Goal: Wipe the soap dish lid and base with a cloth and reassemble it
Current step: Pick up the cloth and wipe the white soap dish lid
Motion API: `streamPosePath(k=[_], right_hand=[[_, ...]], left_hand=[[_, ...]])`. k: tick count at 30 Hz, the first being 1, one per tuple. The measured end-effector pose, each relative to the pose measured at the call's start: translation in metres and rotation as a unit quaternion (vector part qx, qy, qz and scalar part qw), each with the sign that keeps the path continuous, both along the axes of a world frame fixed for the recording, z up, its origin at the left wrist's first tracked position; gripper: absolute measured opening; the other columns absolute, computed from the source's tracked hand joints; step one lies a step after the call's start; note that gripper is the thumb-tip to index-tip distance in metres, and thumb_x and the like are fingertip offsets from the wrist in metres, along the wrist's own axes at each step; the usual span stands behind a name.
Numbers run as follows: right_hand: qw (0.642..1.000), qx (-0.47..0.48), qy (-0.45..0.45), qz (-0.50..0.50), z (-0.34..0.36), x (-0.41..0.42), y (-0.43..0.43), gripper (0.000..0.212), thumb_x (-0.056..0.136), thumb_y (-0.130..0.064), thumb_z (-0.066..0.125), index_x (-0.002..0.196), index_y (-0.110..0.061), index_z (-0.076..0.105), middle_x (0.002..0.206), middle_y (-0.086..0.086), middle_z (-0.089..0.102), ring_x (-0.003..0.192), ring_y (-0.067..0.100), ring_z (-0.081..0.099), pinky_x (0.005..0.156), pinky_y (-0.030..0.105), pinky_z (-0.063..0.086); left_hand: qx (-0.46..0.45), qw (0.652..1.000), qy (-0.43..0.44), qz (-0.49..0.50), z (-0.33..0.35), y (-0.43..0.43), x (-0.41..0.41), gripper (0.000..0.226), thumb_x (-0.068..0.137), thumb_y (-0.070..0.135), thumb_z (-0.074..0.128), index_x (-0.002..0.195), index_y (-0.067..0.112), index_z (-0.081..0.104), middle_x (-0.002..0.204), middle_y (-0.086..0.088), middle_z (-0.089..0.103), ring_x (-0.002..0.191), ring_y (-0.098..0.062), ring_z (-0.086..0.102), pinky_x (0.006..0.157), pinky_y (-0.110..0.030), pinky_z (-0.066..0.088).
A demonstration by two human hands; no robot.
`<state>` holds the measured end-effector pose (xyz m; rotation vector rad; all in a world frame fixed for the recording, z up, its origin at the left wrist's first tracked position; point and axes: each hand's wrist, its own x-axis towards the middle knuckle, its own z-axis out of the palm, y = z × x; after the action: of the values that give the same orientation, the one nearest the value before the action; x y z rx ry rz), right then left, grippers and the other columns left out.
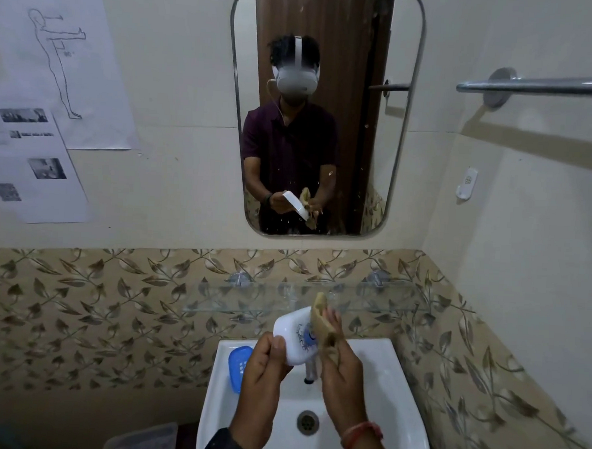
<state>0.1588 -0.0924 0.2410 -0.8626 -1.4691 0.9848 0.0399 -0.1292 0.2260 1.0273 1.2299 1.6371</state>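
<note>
The white soap dish lid [293, 339] is gripped in the left hand [263, 370] above the sink [392, 394] and wiped with the cloth [322, 323] pinched in the right hand [340, 371], apparently on its printed face; the blue base [239, 367], resting on the sink's left rim, is judged next for wiping.

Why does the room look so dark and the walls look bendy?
Head view: dim light leaves the hands and the mirror reflection shadowy; the white sink looks brightest; the wide lens bows the towel bar and the tile border.
</note>
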Motion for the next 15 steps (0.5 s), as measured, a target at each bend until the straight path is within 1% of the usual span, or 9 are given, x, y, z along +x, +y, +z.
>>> streamPosePath(k=[2, 4, 7, 8, 9, 10, 12, 14, 15], right_hand=[[1.0, -0.02, 0.014, -0.015, 0.002, -0.003, 0.002, 0.047, 0.1, -0.004, 0.047, 0.137, -0.034, 0.05, 0.15, -0.01, 0.046, 0.144, 0.017, 0.033, 0.117, 0.046, 0.033], [0.999, 0.028, -0.028, -0.013, -0.001, -0.011, -0.007, 0.047, 0.101, -0.01, 0.047, 0.141, -0.034, 0.045, 0.151, -0.001, 0.044, 0.144, 0.022, 0.034, 0.116, 0.053, 0.031], [0.974, 0.178, -0.136, 0.037, -0.013, -0.021, -0.025, 0.046, 0.103, -0.028, 0.036, 0.148, -0.019, 0.036, 0.159, 0.002, 0.03, 0.149, 0.026, 0.019, 0.123, 0.042, 0.013], [0.964, 0.208, -0.157, 0.05, -0.013, -0.02, -0.025, 0.046, 0.103, -0.026, 0.034, 0.148, -0.015, 0.037, 0.159, 0.004, 0.03, 0.149, 0.029, 0.019, 0.123, 0.04, 0.011], [0.959, 0.225, -0.163, 0.053, -0.014, -0.017, -0.021, 0.046, 0.102, -0.017, 0.036, 0.147, -0.013, 0.037, 0.159, 0.005, 0.031, 0.149, 0.03, 0.02, 0.123, 0.041, 0.012], [0.961, 0.22, -0.162, 0.046, -0.012, -0.014, -0.015, 0.051, 0.097, -0.005, 0.038, 0.147, -0.013, 0.037, 0.158, 0.005, 0.032, 0.149, 0.028, 0.021, 0.123, 0.043, 0.014], [0.977, 0.161, -0.138, 0.006, -0.009, -0.007, -0.004, 0.06, 0.093, 0.011, 0.037, 0.147, -0.016, 0.038, 0.158, -0.001, 0.032, 0.149, 0.02, 0.021, 0.122, 0.049, 0.018], [0.992, 0.083, -0.097, -0.012, -0.007, -0.004, 0.005, 0.053, 0.097, 0.007, 0.042, 0.145, -0.016, 0.038, 0.156, -0.009, 0.031, 0.149, 0.012, 0.017, 0.121, 0.051, 0.022], [0.994, 0.07, -0.083, -0.008, -0.005, -0.006, 0.007, 0.05, 0.098, 0.002, 0.043, 0.145, -0.017, 0.038, 0.156, -0.011, 0.03, 0.149, 0.01, 0.015, 0.121, 0.05, 0.022]], left_hand=[[0.0, 0.999, -0.035, 0.002, 0.0, -0.002, 0.001, 0.04, 0.093, 0.042, 0.053, 0.115, 0.012, 0.068, 0.117, -0.012, 0.075, 0.116, -0.027, 0.068, 0.1, -0.042, 0.052], [0.001, 0.999, -0.049, 0.003, 0.0, -0.001, 0.003, 0.038, 0.096, 0.036, 0.05, 0.119, 0.01, 0.066, 0.119, -0.013, 0.074, 0.116, -0.026, 0.068, 0.099, -0.04, 0.052], [0.005, 0.998, -0.067, -0.004, -0.008, -0.002, -0.001, 0.028, 0.105, 0.011, 0.041, 0.121, 0.019, 0.063, 0.111, 0.004, 0.078, 0.1, -0.004, 0.073, 0.078, -0.015, 0.057], [0.008, 0.997, -0.073, -0.003, -0.012, -0.002, -0.004, 0.033, 0.105, 0.002, 0.037, 0.12, 0.018, 0.061, 0.111, 0.006, 0.077, 0.094, 0.001, 0.074, 0.073, -0.01, 0.056], [0.016, 0.996, -0.082, -0.01, -0.015, -0.001, -0.008, 0.031, 0.105, 0.001, 0.036, 0.119, 0.012, 0.061, 0.112, 0.001, 0.076, 0.09, 0.0, 0.074, 0.07, -0.011, 0.056], [0.019, 0.996, -0.086, -0.008, -0.014, 0.0, -0.008, 0.028, 0.105, 0.007, 0.038, 0.119, 0.006, 0.062, 0.115, -0.006, 0.075, 0.091, -0.005, 0.075, 0.072, -0.015, 0.058], [0.012, 0.996, -0.086, 0.012, -0.007, 0.001, -0.005, 0.04, 0.099, 0.029, 0.046, 0.125, 0.003, 0.062, 0.12, -0.013, 0.073, 0.106, -0.018, 0.073, 0.086, -0.029, 0.059], [0.02, 0.995, -0.097, 0.019, -0.002, 0.002, -0.004, 0.051, 0.094, 0.038, 0.049, 0.133, 0.006, 0.059, 0.126, -0.015, 0.071, 0.118, -0.026, 0.067, 0.1, -0.04, 0.054], [0.023, 0.994, -0.1, 0.023, -0.002, 0.003, -0.004, 0.053, 0.094, 0.041, 0.05, 0.134, 0.007, 0.059, 0.127, -0.015, 0.07, 0.12, -0.028, 0.066, 0.102, -0.04, 0.053]])
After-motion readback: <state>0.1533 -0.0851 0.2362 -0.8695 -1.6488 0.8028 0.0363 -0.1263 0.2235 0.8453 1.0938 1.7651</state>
